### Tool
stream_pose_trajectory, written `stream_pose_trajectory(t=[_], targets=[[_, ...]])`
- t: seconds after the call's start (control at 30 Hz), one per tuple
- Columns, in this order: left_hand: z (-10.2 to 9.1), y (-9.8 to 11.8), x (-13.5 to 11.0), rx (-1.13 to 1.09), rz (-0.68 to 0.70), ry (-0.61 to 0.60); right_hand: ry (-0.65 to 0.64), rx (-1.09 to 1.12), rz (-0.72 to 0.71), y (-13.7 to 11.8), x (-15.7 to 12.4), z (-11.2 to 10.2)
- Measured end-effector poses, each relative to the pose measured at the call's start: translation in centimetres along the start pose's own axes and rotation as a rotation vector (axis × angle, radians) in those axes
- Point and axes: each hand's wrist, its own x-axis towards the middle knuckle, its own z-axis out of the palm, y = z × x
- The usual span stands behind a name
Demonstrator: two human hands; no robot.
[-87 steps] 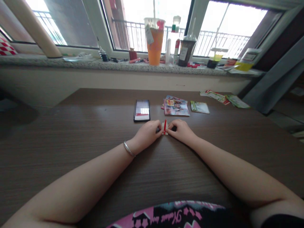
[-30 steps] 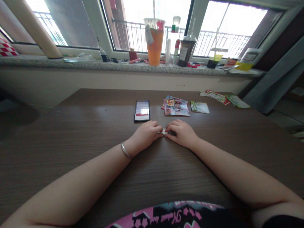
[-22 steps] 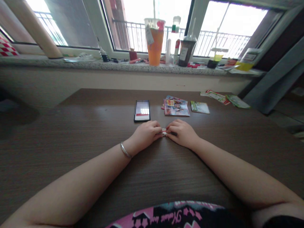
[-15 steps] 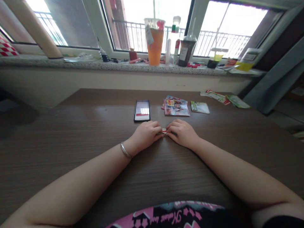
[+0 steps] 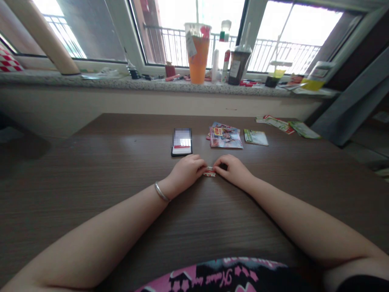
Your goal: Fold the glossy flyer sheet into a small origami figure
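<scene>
A small folded piece of red-and-white printed paper (image 5: 209, 172) lies low over the brown table between my hands. My left hand (image 5: 189, 168) pinches its left end with curled fingers. At its right end, my right hand (image 5: 233, 169) has thumb and forefinger brought together on the edge, with a dark gap inside the curl of the fingers. Part of the paper is hidden behind the fingertips. A phone (image 5: 182, 142) rests just beyond my left hand, its screen partly blurred out.
Beyond my right hand lie colourful printed packets (image 5: 226, 138) and a green-white packet (image 5: 256, 138). More flat wrappers (image 5: 279, 124) sit at the table's far right. On the windowsill (image 5: 158, 84) stand an orange drink cup (image 5: 198, 56), a dark cup (image 5: 238, 67) and bottles.
My fingers have shifted slightly outward along the paper, so more of it shows now. The right hand's thumb and forefinger have formed a rounder pinch.
</scene>
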Motion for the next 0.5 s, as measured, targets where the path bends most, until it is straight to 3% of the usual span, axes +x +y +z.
stream_pose_trajectory(t=[0.1,0.5], targets=[[0.23,-0.23,-0.09,-0.052,-0.04,0.008,0.007,-0.001,0.042,-0.03,0.0,0.06],[0.37,-0.36,-0.03,-0.074,-0.033,0.024,0.03,-0.084,-0.054,0.64,-0.18,0.53]])
